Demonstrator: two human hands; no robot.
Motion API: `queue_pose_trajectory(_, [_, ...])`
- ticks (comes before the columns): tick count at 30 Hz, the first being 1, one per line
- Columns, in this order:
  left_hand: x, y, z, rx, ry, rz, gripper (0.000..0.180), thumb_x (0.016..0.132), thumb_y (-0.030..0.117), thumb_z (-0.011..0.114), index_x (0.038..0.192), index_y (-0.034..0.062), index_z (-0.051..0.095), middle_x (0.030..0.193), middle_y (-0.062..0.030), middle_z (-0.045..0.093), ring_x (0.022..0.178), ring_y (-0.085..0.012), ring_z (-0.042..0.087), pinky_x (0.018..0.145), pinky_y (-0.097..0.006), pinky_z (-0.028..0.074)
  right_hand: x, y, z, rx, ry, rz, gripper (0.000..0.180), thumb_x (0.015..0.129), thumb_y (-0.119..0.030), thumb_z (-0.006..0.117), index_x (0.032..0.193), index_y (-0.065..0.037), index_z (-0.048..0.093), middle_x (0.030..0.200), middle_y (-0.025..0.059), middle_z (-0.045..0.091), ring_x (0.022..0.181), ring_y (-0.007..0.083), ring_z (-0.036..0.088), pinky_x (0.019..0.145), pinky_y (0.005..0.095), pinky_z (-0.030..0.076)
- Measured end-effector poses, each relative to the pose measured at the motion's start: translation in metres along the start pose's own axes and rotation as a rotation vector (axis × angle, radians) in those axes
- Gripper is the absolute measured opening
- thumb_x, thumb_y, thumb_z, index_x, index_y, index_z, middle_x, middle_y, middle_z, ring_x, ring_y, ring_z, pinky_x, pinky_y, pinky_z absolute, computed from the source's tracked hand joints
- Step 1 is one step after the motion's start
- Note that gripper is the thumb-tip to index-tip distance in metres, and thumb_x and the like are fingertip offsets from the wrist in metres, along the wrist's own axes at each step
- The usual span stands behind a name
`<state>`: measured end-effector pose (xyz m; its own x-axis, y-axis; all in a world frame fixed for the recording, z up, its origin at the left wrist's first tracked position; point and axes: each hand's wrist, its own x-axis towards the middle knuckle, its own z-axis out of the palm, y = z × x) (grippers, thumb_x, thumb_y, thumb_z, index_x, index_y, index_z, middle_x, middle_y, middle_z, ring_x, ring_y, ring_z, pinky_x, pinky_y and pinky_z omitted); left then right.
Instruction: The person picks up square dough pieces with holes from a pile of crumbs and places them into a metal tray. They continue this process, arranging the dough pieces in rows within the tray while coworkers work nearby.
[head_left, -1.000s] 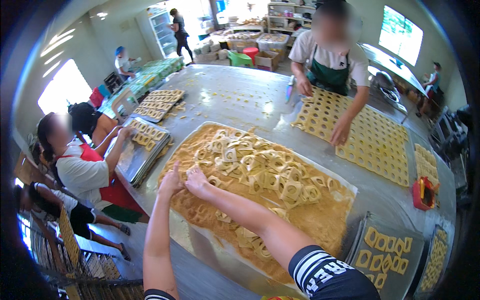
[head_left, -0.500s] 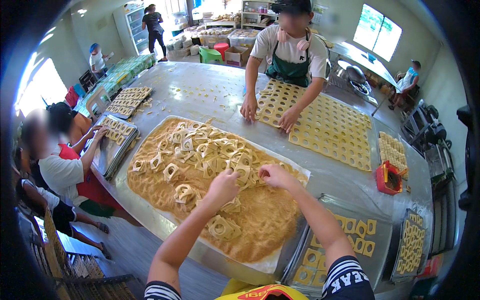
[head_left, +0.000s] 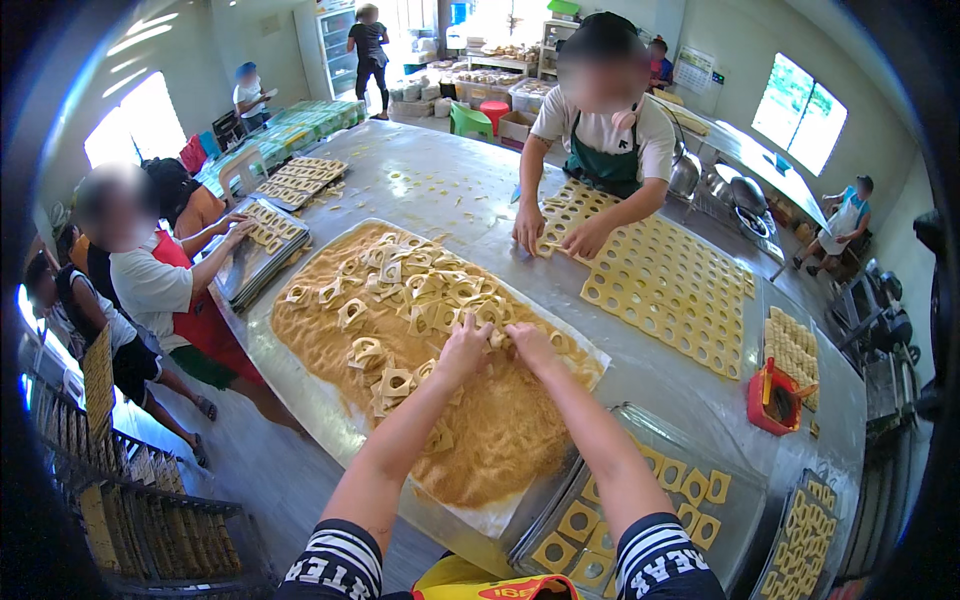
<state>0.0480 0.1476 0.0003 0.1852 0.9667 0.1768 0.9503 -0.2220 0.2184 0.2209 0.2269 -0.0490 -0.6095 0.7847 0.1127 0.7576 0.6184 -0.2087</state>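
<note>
Square dough pieces with round holes [head_left: 435, 318] lie in a loose pile on a bed of brown crumbs [head_left: 500, 455], spread over a white sheet [head_left: 592, 368] in front of me. At the pile's near right side, my left hand [head_left: 466, 350] and my right hand [head_left: 532, 346] are close together. Their fingers are bent and closed around a pale dough piece [head_left: 498, 341], which shows in the small gap between them. Most of that piece is hidden by the fingers.
By my right forearm, a tray [head_left: 735, 490] holds square cutouts in rows. A red container [head_left: 773, 400] stands farther right. Across the metal table, a co-worker in a green apron [head_left: 603, 160] handles a perforated dough sheet [head_left: 670, 285]. Another in a red apron [head_left: 180, 270] works at stacked trays [head_left: 262, 262].
My hands have drawn together, with a dough piece now between the fingers. The view has shifted, and some pieces near my left hand lie differently.
</note>
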Motion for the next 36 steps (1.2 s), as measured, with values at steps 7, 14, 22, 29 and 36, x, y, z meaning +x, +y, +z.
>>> queue_pose_trajectory(7, [-0.014,0.03,-0.041,-1.007,-0.295,-0.481,0.04,0.082,0.022,0.073,0.116,0.004,0.061,0.109,-0.0191,0.061,0.095,-0.0265,0.064,0.075,-0.037,0.058,-0.05,0.01,-0.068,0.692,-0.063,0.084,0.04,0.074,-0.009,0.07,0.113,-0.004,0.064,0.104,0.0141,0.066,0.101,0.0257,0.063,0.089,0.0321,0.049])
queue_pose_trajectory(14, [-0.055,0.028,-0.002,-0.553,-0.279,-0.381,0.035,0.098,0.027,0.055,0.119,-0.0007,0.059,0.093,-0.0148,0.067,0.092,-0.0243,0.064,0.079,-0.037,0.05,-0.088,0.004,-0.085,0.623,-0.095,0.389,0.025,0.08,-0.013,0.067,0.104,-0.005,0.067,0.082,0.0114,0.067,0.075,0.0218,0.064,0.069,0.0345,0.05])
queue_pose_trajectory(22, [-0.084,0.026,-0.012,-0.546,-0.212,-0.298,0.027,0.093,0.018,0.048,0.103,-0.005,0.058,0.091,-0.0271,0.065,0.089,-0.043,0.062,0.079,-0.049,0.048,-0.129,-0.019,-0.08,0.17,0.212,0.013,0.025,0.086,-0.016,0.059,0.108,-0.005,0.065,0.097,0.0172,0.065,0.093,0.0356,0.062,0.083,0.0409,0.051])
queue_pose_trajectory(29, [-0.125,0.072,-0.056,-0.249,-0.572,-0.283,0.029,0.087,0.022,0.055,0.106,0.0014,0.061,0.1,-0.0228,0.066,0.097,-0.0395,0.063,0.085,-0.047,0.05,-0.145,-0.058,-0.038,0.232,-0.076,-0.039,0.022,0.081,-0.004,0.055,0.102,0.0,0.058,0.089,0.0169,0.066,0.089,0.0367,0.065,0.082,0.0453,0.051])
queue_pose_trajectory(36, [-0.162,0.074,-0.023,-0.18,-0.032,-0.195,0.033,0.075,0.017,0.072,0.104,0.0055,0.062,0.106,-0.0167,0.055,0.103,-0.0356,0.051,0.091,-0.044,0.044,-0.138,-0.06,-0.072,0.743,-0.354,0.084,0.03,0.076,-0.011,0.065,0.105,-0.005,0.063,0.076,0.009,0.064,0.07,0.0163,0.062,0.062,0.0298,0.05])
